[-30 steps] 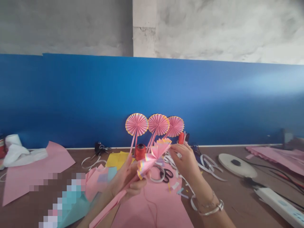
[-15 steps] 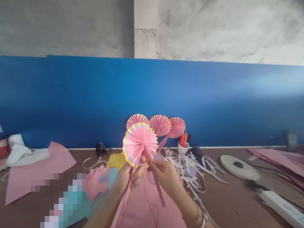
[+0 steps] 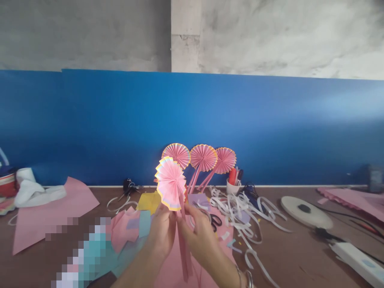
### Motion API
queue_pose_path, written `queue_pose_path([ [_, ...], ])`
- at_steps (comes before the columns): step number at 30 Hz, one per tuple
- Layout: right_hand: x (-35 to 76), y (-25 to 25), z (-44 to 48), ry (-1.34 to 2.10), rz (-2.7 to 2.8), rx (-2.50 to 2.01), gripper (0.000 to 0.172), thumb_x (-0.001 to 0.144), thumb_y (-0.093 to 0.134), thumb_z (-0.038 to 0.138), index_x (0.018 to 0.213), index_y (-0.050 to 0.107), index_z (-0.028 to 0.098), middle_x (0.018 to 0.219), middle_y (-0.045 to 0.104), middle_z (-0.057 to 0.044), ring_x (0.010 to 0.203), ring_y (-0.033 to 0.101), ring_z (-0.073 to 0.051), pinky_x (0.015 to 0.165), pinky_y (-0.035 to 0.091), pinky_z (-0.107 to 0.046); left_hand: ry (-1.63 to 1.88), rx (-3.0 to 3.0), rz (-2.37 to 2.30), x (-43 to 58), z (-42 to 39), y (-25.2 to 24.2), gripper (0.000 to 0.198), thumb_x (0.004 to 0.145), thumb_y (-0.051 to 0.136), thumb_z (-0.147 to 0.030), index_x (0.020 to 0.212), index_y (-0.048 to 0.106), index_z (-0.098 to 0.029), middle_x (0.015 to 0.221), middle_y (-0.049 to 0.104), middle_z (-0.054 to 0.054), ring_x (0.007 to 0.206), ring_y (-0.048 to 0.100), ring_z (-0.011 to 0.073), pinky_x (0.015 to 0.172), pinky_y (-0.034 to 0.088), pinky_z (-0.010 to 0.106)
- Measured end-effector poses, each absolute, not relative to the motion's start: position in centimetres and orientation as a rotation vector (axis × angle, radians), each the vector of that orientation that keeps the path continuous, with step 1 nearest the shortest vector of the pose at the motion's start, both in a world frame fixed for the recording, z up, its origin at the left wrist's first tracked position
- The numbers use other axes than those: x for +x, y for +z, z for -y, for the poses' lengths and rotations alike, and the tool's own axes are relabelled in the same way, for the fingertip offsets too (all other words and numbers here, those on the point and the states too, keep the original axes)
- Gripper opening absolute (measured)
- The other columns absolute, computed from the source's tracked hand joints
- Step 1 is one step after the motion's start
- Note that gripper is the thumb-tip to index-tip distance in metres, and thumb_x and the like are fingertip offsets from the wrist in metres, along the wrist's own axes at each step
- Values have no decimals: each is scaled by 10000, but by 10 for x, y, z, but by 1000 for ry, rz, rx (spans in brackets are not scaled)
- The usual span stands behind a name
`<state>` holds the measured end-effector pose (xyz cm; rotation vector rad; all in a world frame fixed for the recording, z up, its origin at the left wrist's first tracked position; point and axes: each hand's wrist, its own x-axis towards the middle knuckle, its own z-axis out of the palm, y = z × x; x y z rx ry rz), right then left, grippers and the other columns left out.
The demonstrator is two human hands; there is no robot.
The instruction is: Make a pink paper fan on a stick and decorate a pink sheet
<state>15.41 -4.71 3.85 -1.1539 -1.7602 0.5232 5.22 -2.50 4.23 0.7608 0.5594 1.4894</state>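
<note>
Between my hands stands a round pleated pink paper fan (image 3: 171, 182) with a yellow and pale blue edge, turned partly sideways. My left hand (image 3: 163, 232) is closed on its lower edge from the left; the fingertips are partly hidden behind it. On the right, my right hand (image 3: 199, 230) pinches the pink paper strips (image 3: 183, 256) that hang from the fan's middle, thumb and fingers close below the disc. Behind it, three similar fans lean against the blue panel: a left one (image 3: 177, 152), a middle one (image 3: 203, 157) and a right one (image 3: 225, 160).
White paper strips (image 3: 237, 212) lie tangled right of my hands, near black-handled scissors (image 3: 215, 223) and a white pen cup (image 3: 233, 187). Further right are a round white lid-like disc (image 3: 306, 212) and a power strip (image 3: 357, 260). Pink paper (image 3: 57, 218) lies left.
The fan has turned partly sideways and shifted slightly left. Its strips now hang together between my hands. My right hand has moved down and closer to my left hand.
</note>
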Motion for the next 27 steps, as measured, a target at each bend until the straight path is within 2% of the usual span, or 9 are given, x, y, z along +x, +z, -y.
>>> queue_pose_path([
  [6, 154, 32, 46, 195, 1872, -1258, 133, 823, 468, 196, 810, 600, 205, 741, 654, -28, 725, 581, -207, 815, 359, -360, 1422, 752, -542, 52, 24, 47, 246, 706, 614, -226, 940, 665, -168, 841, 695, 44, 856, 629, 222, 748, 478, 318],
  [9, 154, 26, 46, 12, 1918, -1232, 128, 790, 474, 141, 779, 588, 196, 680, 637, -10, 685, 573, -183, 926, 278, -410, 1349, 711, -559, 52, 24, 45, 198, 708, 612, -230, 887, 667, -167, 771, 685, 36, 809, 634, 215, 730, 478, 314],
  [12, 154, 21, 46, -77, 1929, -1208, 150, 798, 467, 135, 716, 579, 191, 636, 633, -2, 637, 560, -161, 954, 241, -410, 1299, 640, -536, 48, 22, 43, 128, 691, 613, -218, 800, 661, -170, 721, 673, 23, 726, 625, 187, 705, 484, 305],
  [17, 154, 25, 43, 51, 1956, -1187, 281, 852, 466, 190, 579, 535, 192, 563, 623, 29, 549, 530, -123, 853, 301, -334, 1194, 608, -508, 38, 15, 37, 79, 658, 594, -170, 701, 656, -145, 650, 656, 30, 616, 601, 173, 650, 493, 318],
  [22, 157, 32, 41, 111, 1887, -1289, 234, 827, 530, 273, 608, 568, 201, 570, 613, 8, 588, 542, -151, 639, 321, -271, 1179, 685, -510, 42, 17, 36, 109, 664, 626, -165, 753, 684, -139, 741, 703, 71, 806, 645, 252, 774, 488, 369],
  [24, 159, 30, 39, 31, 1859, -1350, 277, 826, 519, 260, 556, 535, 198, 522, 575, 6, 563, 510, -150, 618, 307, -270, 1188, 724, -500, 46, 18, 37, 165, 682, 637, -197, 828, 693, -146, 795, 714, 78, 875, 641, 265, 801, 481, 371],
  [27, 165, 26, 33, -77, 1887, -1347, 317, 829, 482, 200, 512, 496, 190, 468, 528, 21, 493, 442, -121, 663, 313, -274, 1334, 770, -515, 45, 14, 35, 274, 654, 671, -162, 927, 681, -188, 878, 719, 48, 921, 634, 238, 811, 476, 332],
])
